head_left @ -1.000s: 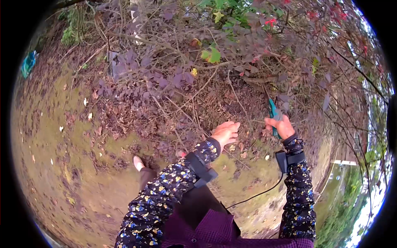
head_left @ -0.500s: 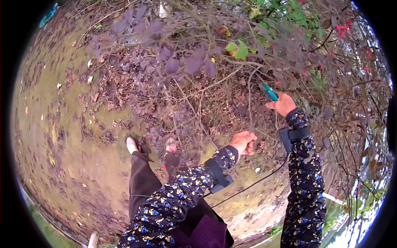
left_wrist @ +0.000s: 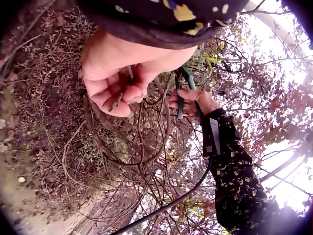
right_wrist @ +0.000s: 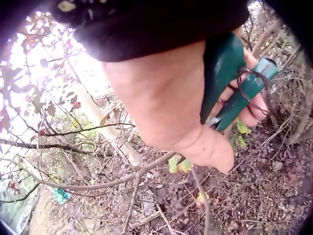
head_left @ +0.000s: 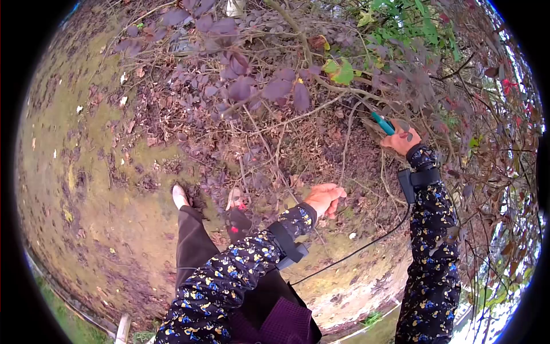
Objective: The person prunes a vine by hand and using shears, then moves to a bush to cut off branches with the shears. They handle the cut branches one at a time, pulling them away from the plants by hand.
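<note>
My right hand (head_left: 403, 139) grips green-handled shears (head_left: 382, 123) among the branches. Its fingers curl round the two handles (right_wrist: 239, 100) in the right wrist view, and a thin dark stem loops about one handle. The shears' blades are mostly hidden. Lower and to the left, my left hand (head_left: 325, 199) is held above the ground with curled fingers. In the left wrist view that hand (left_wrist: 122, 68) pinches a small brown twig (left_wrist: 115, 103) between thumb and fingers. Thin bent stems hang just beyond it.
Bare branches (head_left: 309, 114) and purple leaves (head_left: 278, 90) spread across the top. A green-yellow leaf (head_left: 342, 71) hangs above the shears. Dense twigs crowd the right side. Mossy ground (head_left: 114, 200) lies to the left, and a black cable (head_left: 349, 255) runs between my arms.
The view has shifted, bringing both shoes into sight. My right hand has moved up and right with the shears. My left hand's fingers are more curled than a second ago.
</note>
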Available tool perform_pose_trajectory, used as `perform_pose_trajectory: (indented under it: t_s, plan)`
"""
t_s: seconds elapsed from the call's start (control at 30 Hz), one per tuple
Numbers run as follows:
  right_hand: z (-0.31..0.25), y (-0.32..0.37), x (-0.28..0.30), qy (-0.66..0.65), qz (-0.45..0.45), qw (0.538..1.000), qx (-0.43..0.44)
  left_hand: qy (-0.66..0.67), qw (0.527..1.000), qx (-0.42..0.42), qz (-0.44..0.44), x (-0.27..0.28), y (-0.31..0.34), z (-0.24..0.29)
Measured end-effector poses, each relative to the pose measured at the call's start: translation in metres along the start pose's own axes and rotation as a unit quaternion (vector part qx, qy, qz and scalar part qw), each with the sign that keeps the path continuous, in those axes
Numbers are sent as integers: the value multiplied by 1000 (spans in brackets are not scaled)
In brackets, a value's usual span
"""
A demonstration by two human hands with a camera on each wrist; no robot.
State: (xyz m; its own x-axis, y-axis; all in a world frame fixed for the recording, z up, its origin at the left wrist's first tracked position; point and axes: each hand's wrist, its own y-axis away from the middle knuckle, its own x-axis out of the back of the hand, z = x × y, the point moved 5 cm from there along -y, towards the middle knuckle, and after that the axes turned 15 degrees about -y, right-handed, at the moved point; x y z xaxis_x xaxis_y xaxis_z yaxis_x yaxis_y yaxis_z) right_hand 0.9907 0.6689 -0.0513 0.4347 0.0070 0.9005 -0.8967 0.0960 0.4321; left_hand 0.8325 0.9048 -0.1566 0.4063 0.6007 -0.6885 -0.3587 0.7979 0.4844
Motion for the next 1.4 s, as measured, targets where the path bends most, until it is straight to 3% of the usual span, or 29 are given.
perform_pose_trajectory:
  t_s: [0.07, 0.1, 0.17, 0.2, 0.23, 0.27, 0.3, 0.33, 0.4, 0.47, 0.5, 0.53, 0.6, 0.63, 0.67, 0.73, 0.77, 0.8, 0.87, 0.93, 0.97, 1.03, 1.07, 1.1, 1.13, 1.2, 1.27, 1.33, 1.4]
  plan:
    - [2, -3, -9, 92, 29, 992, 81, -7, 1000, -1, 9, 2, 0, -2]
    - [-46, 21, 19, 60, -13, 998, 1, -27, 1000, -1, 15, 4, 2, 0]
    - [-46, 13, 15, 71, -41, 996, -19, -45, 999, -2, 20, 6, 2, 1]
    - [-44, 11, 11, 82, -67, 994, -38, -143, 986, -1, 89, 16, -2, -5]
    - [-51, 17, 19, -26, -31, 996, -79, -238, 958, -1, 158, 29, -7, -15]
    - [-52, 19, 23, -62, -15, 994, -87, -240, 958, -1, 158, 42, -15, -27]
    - [-49, 19, 25, -70, -9, 994, -89, -377, 882, -113, 259, 64, -20, -28]
    - [-48, 19, 24, -61, -12, 995, -84, -495, 766, -220, 347, 72, -4, -10]
    - [-42, 16, 24, -30, -14, 997, -73, -578, 713, -157, 364, 92, 14, 10]
    - [-32, 15, 24, 10, -14, 998, -60, -641, 654, -177, 360, 112, 10, 18]
    - [-26, 14, 23, 36, -15, 998, -51, -663, 649, -160, 338, 120, 8, 19]
    - [-21, 13, 23, 63, -14, 997, -43, -634, 666, -244, 309, 129, 12, 22]
    - [-8, 9, 23, 118, -10, 993, -31, -565, 747, -187, 297, 160, -16, 22]
    - [-4, 6, 25, 142, -4, 990, -29, -574, 620, -268, 464, 179, -30, 18]
    - [0, 3, 26, 164, 1, 986, -28, -581, 698, -143, 393, 167, -22, 41]
    - [5, -12, 13, 213, 8, 976, -35, -629, 662, -216, 346, 158, -10, 68]
    - [8, -25, 3, 250, 12, 967, -45, -572, 572, -356, 469, 155, 5, 66]
    - [11, -37, -9, 290, 19, 955, -65, -707, 617, -120, 325, 149, 5, 88]
    - [3, -38, -21, 313, 31, 947, -70, -674, 657, -117, 317, 156, 13, 75]
    - [-44, 2, -22, 115, 124, 959, 226, -624, 714, -136, 287, 154, 17, 48]
    - [-30, -5, -40, 113, 126, 959, 225, -607, 736, -132, 269, 150, 15, 35]
    - [26, -24, -103, 121, 44, 981, 144, -587, 761, -125, 247, 143, 11, 25]
    - [10, -11, -97, 100, -43, 985, 137, -596, 748, -111, 270, 143, 11, 24]
    - [-22, 15, -73, -76, -193, 976, 66, -603, 736, -97, 292, 142, 9, 22]
    - [-60, 48, -46, -249, -328, 911, -16, -597, 713, -115, 349, 138, 15, 33]
    - [-92, 87, -25, -375, -381, 839, -100, -592, 724, -162, 316, 166, -8, 19]
    - [-87, 103, -47, -383, -336, 848, -147, -586, 750, -96, 292, 160, 6, 39]
    - [-80, 99, -53, -150, -139, 976, -73, -589, 740, -123, 299, 159, 12, 43]
    - [-67, 88, -61, -181, -158, 965, -100, -439, 861, -134, 219, 158, 6, 36]
